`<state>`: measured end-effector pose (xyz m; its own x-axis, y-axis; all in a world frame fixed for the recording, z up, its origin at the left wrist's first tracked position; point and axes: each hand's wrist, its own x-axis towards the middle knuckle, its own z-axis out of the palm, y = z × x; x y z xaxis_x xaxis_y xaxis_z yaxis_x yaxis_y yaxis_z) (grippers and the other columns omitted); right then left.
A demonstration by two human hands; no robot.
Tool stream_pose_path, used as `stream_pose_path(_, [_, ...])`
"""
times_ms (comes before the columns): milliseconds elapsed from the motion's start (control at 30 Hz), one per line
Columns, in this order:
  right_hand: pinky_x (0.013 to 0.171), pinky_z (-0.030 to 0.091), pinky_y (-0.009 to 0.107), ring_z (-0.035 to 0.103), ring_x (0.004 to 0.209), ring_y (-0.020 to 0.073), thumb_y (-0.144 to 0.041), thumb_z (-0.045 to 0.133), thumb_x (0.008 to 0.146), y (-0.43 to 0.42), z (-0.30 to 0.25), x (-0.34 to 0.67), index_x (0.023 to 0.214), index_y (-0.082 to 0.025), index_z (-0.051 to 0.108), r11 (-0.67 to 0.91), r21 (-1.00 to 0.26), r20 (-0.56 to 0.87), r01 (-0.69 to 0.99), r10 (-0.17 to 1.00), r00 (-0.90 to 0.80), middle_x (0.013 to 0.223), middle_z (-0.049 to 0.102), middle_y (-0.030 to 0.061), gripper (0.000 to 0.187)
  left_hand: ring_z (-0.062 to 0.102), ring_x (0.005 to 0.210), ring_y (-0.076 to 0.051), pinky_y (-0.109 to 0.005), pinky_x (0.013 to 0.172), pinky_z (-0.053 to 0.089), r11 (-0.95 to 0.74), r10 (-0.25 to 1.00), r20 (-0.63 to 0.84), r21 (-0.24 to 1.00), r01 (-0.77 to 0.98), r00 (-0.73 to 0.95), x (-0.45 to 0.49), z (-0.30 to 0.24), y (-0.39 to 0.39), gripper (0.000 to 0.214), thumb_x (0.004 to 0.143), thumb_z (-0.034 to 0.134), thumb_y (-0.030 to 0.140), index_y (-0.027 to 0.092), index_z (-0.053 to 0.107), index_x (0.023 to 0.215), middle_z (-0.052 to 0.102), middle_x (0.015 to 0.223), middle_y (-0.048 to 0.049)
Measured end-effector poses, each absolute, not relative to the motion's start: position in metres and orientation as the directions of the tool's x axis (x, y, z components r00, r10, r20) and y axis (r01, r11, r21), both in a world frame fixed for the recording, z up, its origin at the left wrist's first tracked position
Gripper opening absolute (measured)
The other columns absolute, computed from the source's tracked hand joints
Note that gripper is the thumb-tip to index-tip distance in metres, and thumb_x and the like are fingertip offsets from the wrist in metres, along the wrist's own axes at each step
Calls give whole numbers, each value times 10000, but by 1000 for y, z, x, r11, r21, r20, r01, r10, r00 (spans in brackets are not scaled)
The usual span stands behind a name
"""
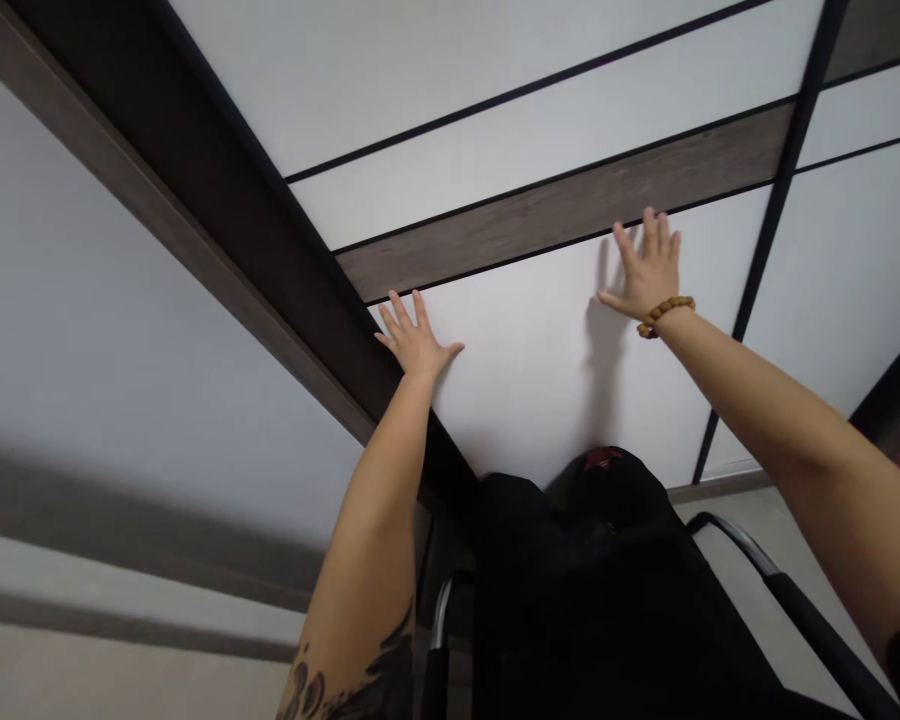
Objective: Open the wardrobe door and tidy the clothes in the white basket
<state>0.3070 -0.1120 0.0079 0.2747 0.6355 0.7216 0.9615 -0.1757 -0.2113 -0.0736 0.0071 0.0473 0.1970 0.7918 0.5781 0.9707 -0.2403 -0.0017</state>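
Both of my hands lie flat against a white door panel of a tall wardrobe. My left hand is open with fingers spread, near the panel's left edge beside a dark vertical frame. My right hand is open too, fingers stretched up to a brown wood-grain band that crosses the door. A wooden bead bracelet circles my right wrist. My left forearm shows a tattoo low in the view. Neither hand holds anything.
A black bag or garment hangs over a chair with a metal armrest just below the panel. More white panels with thin black lines lie to the right. A plain wall fills the left.
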Motion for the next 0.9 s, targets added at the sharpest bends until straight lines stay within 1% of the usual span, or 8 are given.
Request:
stream_pose_path(67, [1285,78,746,-19,1660,478,-530,732,886,-102,2,275,1753,-201,172,-74,-131,716,989,682,146,1822,-83,166,1083,-88,1656,-505,-819,1243,108,-255,789,580,10,967,202,-70,46,6,1438,717,930,573,233,-6,1754,-113,1815,-210])
stream_pose_path(167, [1269,26,786,-83,1651,506,-644,757,831,-78,-5,225,1762,-253,88,1,-86,670,996,740,57,1820,-147,120,1212,-70,1657,-501,-818,1247,106,-272,777,594,16,962,210,-65,43,2,1409,718,932,568,230,40,1755,-96,1820,-199])
stream_pose_path(367, [1205,24,871,-145,1620,567,-767,813,726,-47,-20,186,1749,-318,-72,-80,-133,646,988,749,148,1790,-259,131,1426,-32,1670,-460,-735,1291,163,-338,753,611,44,940,242,-79,42,1,1268,807,855,540,256,61,1754,-43,1834,-154])
stream_pose_path(467, [1216,17,861,-158,1623,556,-686,867,725,-47,-24,195,1754,-307,-39,-107,-108,640,988,754,151,1787,-262,144,1423,31,1676,-431,-655,1308,235,-317,717,691,200,927,96,-102,38,10,1176,890,769,504,214,23,1752,-10,1831,-172])
stream_pose_path(567, [1217,14,865,-169,1620,558,-660,887,723,-51,-23,203,1757,-280,-34,-129,-96,629,987,761,160,1784,-260,158,1436,334,1609,-381,-540,1269,391,-301,768,639,404,864,-32,-122,29,24,1129,940,712,486,158,-8,1746,261,1774,-216])
stream_pose_path(700, [1231,43,859,-140,1629,550,-668,866,741,-61,-18,206,1761,-278,-15,-183,-107,617,977,759,210,1800,-218,141,1403,624,1383,-371,-514,1180,498,-280,870,494,487,827,3,-129,17,38,872,977,659,493,141,299,1689,627,1519,-204])
stream_pose_path(767, [1238,54,859,-106,1639,539,-635,827,787,-68,-19,200,1763,-305,22,-230,-137,621,963,738,265,1814,-178,106,1307,619,1383,-405,-535,1170,498,-274,871,491,470,839,10,-125,14,41,771,967,673,498,117,451,1599,648,1491,-217])
stream_pose_path(900, [1250,81,841,-33,1655,509,-534,676,891,-78,-39,170,1765,-263,58,-211,-181,638,960,718,278,1826,-111,104,1104,625,1368,-432,-551,1150,502,-300,870,492,483,823,28,-116,13,44,727,936,735,487,107,524,1518,659,1477,-229])
